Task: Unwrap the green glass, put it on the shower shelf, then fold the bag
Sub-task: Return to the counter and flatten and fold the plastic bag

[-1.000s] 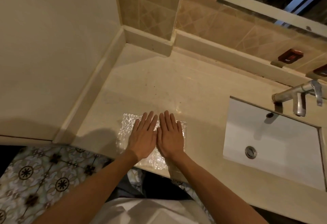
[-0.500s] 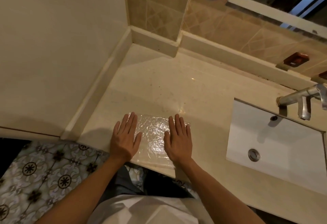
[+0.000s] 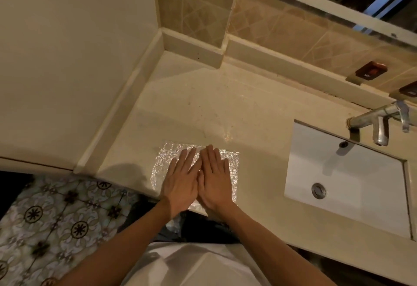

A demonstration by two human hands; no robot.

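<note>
Head view: the left hand (image 3: 180, 184) and right hand (image 3: 215, 178) lie flat side by side, fingers straight and pressed down on the clear crinkled bag (image 3: 162, 163), which sits under both palms at the near edge of the counter (image 3: 203, 109). The bag looks light, limp and slippery; pinch a free corner beyond the fingertips. The green glass is not in view.
</note>
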